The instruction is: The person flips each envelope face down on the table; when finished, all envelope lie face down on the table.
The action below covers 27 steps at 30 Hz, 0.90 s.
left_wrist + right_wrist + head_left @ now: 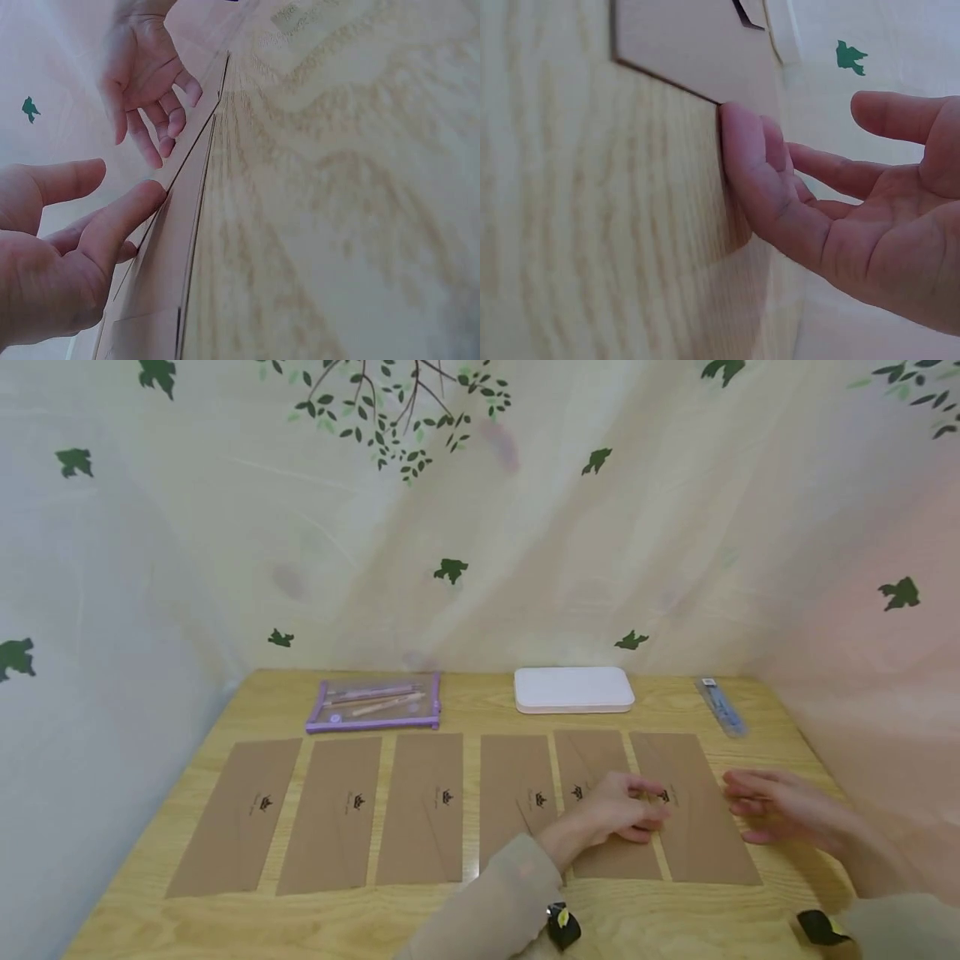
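Observation:
Several brown kraft-paper sleeves with a small crown print lie flat in a row across the table. My left hand (pixel 618 807) is over the gap between the rightmost sleeve (pixel 708 839) and the brown sleeve left of it (pixel 592 753). Its fingertips reach the left edge of the rightmost one, thumb apart. On the other side my right hand (pixel 787 810) stands beside that sleeve's right edge, fingers loosely bent. In the right wrist view, the fingertips of the right hand (pixel 840 217) are close against the sleeve's edge (pixel 697 52). Neither hand holds anything.
Behind the row lie a clear pencil pouch (pixel 375 722) with purple edging and pencils inside, a white flat case (pixel 573 689), and a blue item in clear packaging (pixel 722 708). A leaf-patterned curtain (pixel 517 543) encloses the wooden table (pixel 300 931).

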Each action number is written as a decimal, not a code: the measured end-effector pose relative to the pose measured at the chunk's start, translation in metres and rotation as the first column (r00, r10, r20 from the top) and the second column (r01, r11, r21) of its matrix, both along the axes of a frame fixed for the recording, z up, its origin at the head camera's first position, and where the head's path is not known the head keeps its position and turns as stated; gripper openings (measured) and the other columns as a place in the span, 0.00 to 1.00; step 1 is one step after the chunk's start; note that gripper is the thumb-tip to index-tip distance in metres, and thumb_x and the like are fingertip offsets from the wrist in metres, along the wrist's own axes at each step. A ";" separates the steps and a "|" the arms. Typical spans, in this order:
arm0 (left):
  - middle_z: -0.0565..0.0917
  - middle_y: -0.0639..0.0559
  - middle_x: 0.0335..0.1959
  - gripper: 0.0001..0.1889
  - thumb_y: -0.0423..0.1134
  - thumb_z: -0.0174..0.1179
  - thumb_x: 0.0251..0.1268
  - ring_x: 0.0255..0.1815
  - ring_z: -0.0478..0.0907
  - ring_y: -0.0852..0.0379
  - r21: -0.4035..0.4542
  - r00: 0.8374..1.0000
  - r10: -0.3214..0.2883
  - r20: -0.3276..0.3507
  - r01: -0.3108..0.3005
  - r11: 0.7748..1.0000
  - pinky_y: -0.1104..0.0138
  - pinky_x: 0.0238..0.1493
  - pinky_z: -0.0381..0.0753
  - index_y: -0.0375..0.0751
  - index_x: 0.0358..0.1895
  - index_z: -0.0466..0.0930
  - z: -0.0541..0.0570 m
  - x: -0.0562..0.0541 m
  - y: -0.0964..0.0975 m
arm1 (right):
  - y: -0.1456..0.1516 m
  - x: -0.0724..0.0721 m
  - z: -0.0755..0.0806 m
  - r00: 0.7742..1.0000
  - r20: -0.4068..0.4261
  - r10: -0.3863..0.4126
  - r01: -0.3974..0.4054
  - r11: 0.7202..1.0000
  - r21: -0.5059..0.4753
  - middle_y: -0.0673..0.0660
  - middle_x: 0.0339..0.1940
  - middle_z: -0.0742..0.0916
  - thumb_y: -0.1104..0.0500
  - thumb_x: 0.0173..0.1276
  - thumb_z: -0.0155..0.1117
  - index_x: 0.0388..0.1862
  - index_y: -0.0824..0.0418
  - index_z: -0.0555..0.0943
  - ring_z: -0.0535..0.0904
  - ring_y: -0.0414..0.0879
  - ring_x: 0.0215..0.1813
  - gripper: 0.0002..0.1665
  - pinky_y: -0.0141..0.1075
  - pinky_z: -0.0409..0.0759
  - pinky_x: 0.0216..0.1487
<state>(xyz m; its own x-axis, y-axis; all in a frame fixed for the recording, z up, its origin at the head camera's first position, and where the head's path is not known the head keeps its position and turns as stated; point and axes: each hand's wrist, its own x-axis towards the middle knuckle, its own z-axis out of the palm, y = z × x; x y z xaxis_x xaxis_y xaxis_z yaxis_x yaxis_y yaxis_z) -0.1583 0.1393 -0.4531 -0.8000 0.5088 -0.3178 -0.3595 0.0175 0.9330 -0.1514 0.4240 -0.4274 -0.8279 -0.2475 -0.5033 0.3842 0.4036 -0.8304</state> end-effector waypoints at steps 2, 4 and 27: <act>0.82 0.50 0.40 0.15 0.27 0.67 0.65 0.37 0.87 0.47 0.000 1.000 0.004 0.006 -0.004 1.000 0.54 0.37 0.89 0.35 0.55 0.84 -0.001 0.000 0.000 | 0.003 0.002 -0.003 1.000 -0.002 0.006 -0.006 1.000 -0.020 0.83 0.75 0.58 0.46 0.86 0.39 0.76 0.84 0.42 0.78 0.40 0.56 0.45 0.51 0.84 0.53; 0.81 0.50 0.39 0.15 0.27 0.67 0.66 0.37 0.86 0.47 0.004 1.000 0.006 0.015 -0.006 1.000 0.54 0.38 0.89 0.35 0.54 0.84 -0.001 0.000 0.001 | 0.007 0.002 -0.006 1.000 -0.003 0.007 -0.007 0.999 -0.050 0.81 0.73 0.63 0.47 0.86 0.40 0.76 0.84 0.41 0.78 0.39 0.56 0.45 0.52 0.84 0.55; 0.75 0.43 0.68 0.26 0.23 0.65 0.65 0.41 0.86 0.46 0.042 0.998 0.015 0.054 -0.017 0.999 0.53 0.38 0.88 0.39 0.67 0.77 0.001 0.002 0.003 | 0.015 -0.005 -0.013 0.997 0.065 0.042 -0.028 0.978 -0.208 0.40 0.55 0.83 0.50 0.86 0.44 0.78 0.59 0.67 0.83 0.45 0.53 0.28 0.43 0.85 0.47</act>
